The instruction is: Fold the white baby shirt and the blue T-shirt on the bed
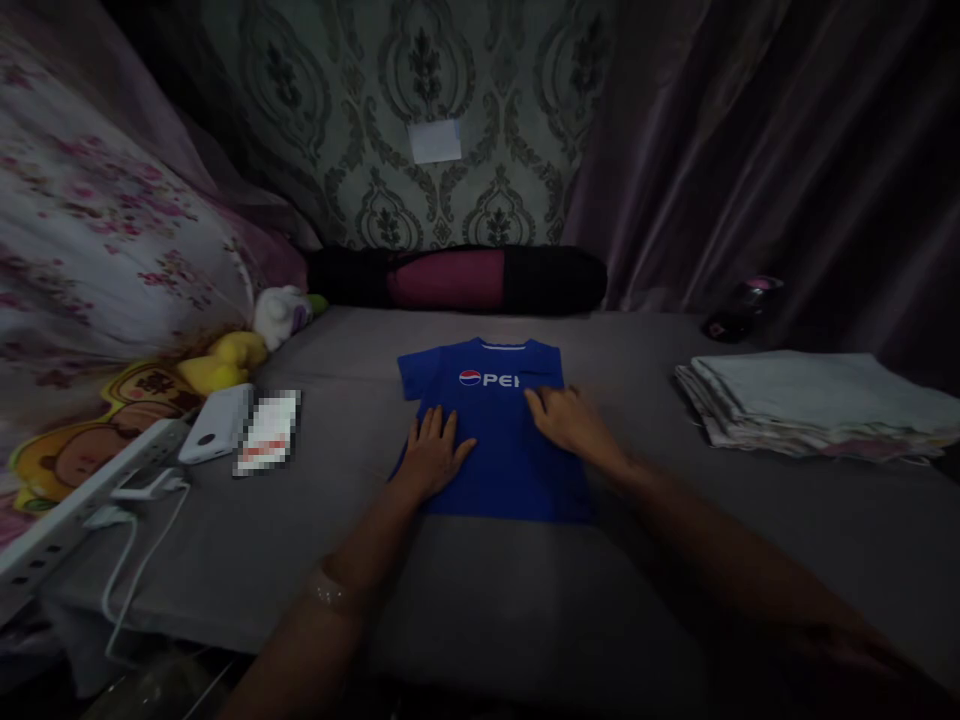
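Note:
A small blue T-shirt lies front side up on the grey-covered surface, with its neckline pointing away from me. Across the chest run a round red, white and blue logo and white letters, which break off at a crease on the right. My left hand rests flat on the shirt's left side, fingers spread. On the right side, my right hand has its fingers curled and pinched on the shirt's fabric just below the sleeve. Its fingertips are partly hidden.
Right stands a stack of folded cloths, with a dark jar behind. A black and maroon bolster lies along the wall. Left are a power strip, white power bank, blurred phone-like item and plush toys.

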`<state>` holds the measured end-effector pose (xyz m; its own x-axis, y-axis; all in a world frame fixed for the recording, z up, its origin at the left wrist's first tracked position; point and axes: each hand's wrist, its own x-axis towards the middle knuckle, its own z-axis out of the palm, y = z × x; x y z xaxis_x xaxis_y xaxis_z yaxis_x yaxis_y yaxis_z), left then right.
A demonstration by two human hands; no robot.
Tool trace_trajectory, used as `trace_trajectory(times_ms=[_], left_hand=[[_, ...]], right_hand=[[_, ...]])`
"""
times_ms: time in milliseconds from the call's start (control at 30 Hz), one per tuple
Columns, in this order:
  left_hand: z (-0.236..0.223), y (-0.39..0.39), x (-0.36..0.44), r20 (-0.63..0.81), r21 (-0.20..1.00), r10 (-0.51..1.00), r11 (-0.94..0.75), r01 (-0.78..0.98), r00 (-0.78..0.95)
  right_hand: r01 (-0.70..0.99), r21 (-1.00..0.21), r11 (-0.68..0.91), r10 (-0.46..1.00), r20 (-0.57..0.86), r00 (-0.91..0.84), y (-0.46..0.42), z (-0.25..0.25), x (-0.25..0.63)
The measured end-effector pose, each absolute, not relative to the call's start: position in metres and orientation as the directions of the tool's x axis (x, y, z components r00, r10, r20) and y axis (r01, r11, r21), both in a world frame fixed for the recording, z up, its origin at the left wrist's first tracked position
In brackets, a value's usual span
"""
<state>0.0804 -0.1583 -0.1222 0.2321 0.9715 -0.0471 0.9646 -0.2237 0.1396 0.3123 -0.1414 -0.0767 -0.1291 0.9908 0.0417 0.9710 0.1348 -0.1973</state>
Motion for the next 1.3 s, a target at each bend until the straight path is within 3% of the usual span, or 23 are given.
trace_trajectory(times_ms=[133,367,600,800,933,1067,1133,1300], left_hand=[[-0.127,-0.156,0.078,-0.025,0.185,0.971,-0.228,0.956,0.237],[-0.132,-0.148,0.062,0.098,0.269,0.954,-0.3,0.915,0.284],[-0.128,-0.144,0.05,0.196,0.388,0.956,-0.278,0.879,0.216],[-0.109,-0.149,0.041,0.116,0.452,0.993,-0.042,0.891,-0.012],[-0.1,-0.15,0.034,-0.019,0.497,0.99,0.133,0.857,-0.143],[-0.105,-0.148,0.027,-0.058,0.56,0.981,0.186,0.808,-0.185],[-0.11,-0.146,0.023,-0.061,0.604,0.976,0.201,0.771,-0.208],[-0.119,-0.139,0.016,-0.101,0.664,0.97,0.231,0.711,-0.221]], right_hand=[[0.977,-0.211,0.043,0.991,0.132,-0.015,-0.074,-0.086,0.308],[0.981,-0.179,-0.076,0.994,-0.088,0.061,-0.025,-0.119,0.3],[0.992,-0.104,-0.068,0.996,-0.063,0.062,-0.025,-0.127,0.3],[0.99,-0.072,-0.122,0.985,-0.134,0.112,-0.017,-0.102,0.289],[0.976,-0.203,0.081,0.991,0.12,-0.058,-0.014,-0.084,0.251],[0.868,-0.454,0.2,0.978,0.039,-0.205,-0.005,-0.079,0.186],[0.823,-0.523,0.222,0.968,0.018,-0.25,0.0,-0.079,0.153],[0.813,-0.547,0.197,0.968,-0.022,-0.249,0.005,-0.081,0.098]])
